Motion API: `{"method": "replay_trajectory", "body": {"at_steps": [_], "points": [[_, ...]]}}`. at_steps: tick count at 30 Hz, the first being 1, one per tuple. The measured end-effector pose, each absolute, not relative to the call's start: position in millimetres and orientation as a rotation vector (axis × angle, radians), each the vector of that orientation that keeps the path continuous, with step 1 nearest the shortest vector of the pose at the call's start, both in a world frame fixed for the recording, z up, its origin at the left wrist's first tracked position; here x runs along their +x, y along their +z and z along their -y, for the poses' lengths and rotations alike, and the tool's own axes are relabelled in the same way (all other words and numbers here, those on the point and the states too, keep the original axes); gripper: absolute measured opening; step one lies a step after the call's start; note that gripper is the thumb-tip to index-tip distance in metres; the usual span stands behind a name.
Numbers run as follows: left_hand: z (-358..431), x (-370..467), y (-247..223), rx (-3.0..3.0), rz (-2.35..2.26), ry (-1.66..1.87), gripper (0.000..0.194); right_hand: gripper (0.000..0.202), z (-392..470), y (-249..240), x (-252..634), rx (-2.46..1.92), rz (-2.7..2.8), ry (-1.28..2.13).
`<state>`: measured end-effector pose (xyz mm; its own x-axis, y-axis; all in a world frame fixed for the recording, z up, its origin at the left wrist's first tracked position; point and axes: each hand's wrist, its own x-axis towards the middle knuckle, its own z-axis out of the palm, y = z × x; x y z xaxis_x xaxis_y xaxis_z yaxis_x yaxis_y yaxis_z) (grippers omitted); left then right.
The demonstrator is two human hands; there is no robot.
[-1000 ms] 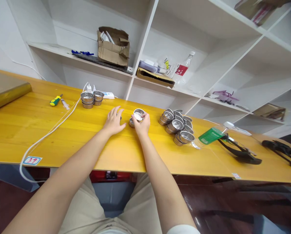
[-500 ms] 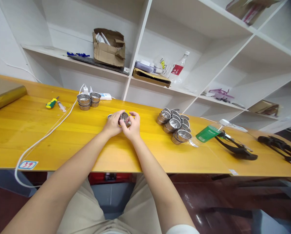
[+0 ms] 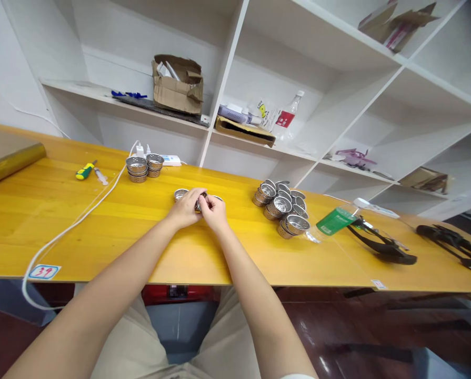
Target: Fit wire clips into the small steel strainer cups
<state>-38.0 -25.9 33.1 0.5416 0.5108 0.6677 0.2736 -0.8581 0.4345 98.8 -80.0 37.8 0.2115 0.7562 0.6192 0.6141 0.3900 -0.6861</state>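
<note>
Metal cup, grasped by left hand and right hand toward the counter's back edge, seems mid-handling; next calls for coordinated fingers.

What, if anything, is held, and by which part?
A cup, between the left hand and the right hand; the fingers cover most of it, so which part they hold cannot be told.
</note>
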Motion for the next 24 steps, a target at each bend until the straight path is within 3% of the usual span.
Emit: {"method": "replay_trajectory", "body": {"at_steps": [6, 12, 18, 24], "points": [[29, -37, 35, 2.587, -0.664, 1.187, 0.07, 0.053, 76, 38, 98, -1.243, 1.368, 0.317], [29, -38, 37, 2.613, -0.684, 1.152, 0.062, 0.061, 74, 40, 98, -1.175, 1.314, 0.491], [25, -39, 38, 2.492, -0.758, 1.189, 0.066, 0.068, 69, 43, 108, -0.953, 1.012, 0.862], [20, -42, 40, 2.299, -1.034, 1.29, 0.065, 0.051, 68, 50, 129, -0.951, 0.768, 0.807]]}}
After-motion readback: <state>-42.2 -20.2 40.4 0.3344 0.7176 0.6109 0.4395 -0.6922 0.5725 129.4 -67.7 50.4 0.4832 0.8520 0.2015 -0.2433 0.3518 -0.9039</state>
